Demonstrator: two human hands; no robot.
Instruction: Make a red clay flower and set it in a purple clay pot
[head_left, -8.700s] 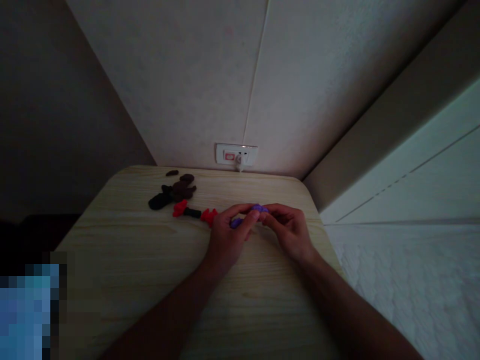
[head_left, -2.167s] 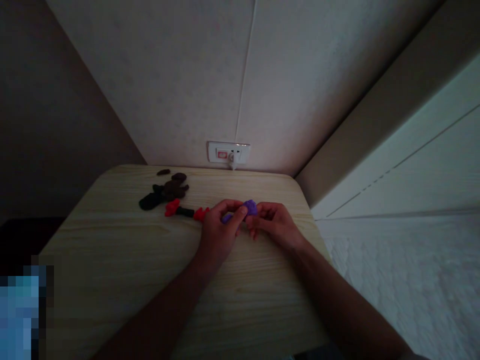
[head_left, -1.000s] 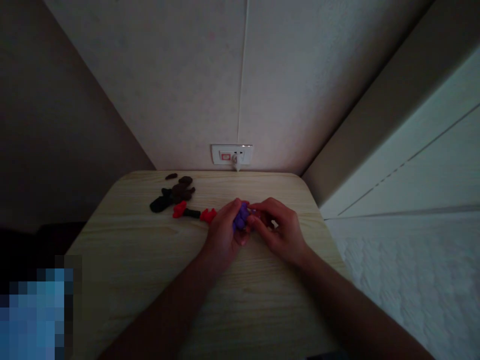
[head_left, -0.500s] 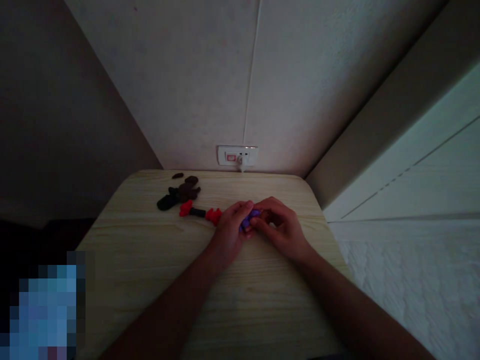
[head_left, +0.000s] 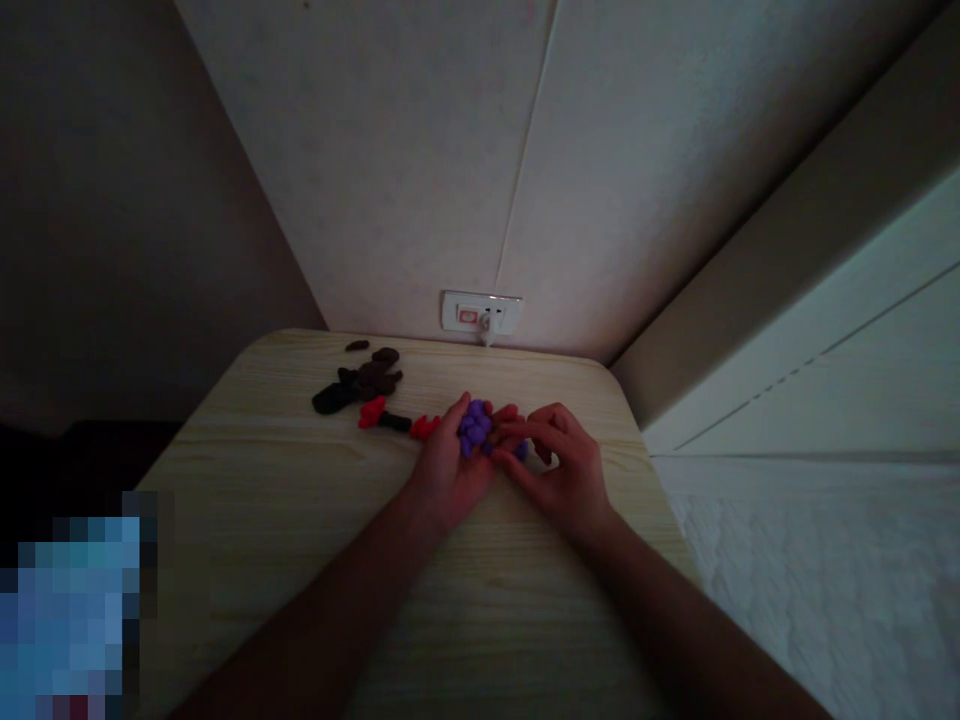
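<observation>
Just below the frame's centre, the left hand (head_left: pixel 450 472) cradles the purple lump (head_left: pixel 475 428) while the right hand (head_left: pixel 566 465) curls close on its right, any grip unclear, apparently mid-shaping, so the next move calls for light, precise fingertip pressure.

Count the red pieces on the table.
2: a red piece left of the black bar, another red piece right of it, beside the left hand; more may be hidden.
</observation>
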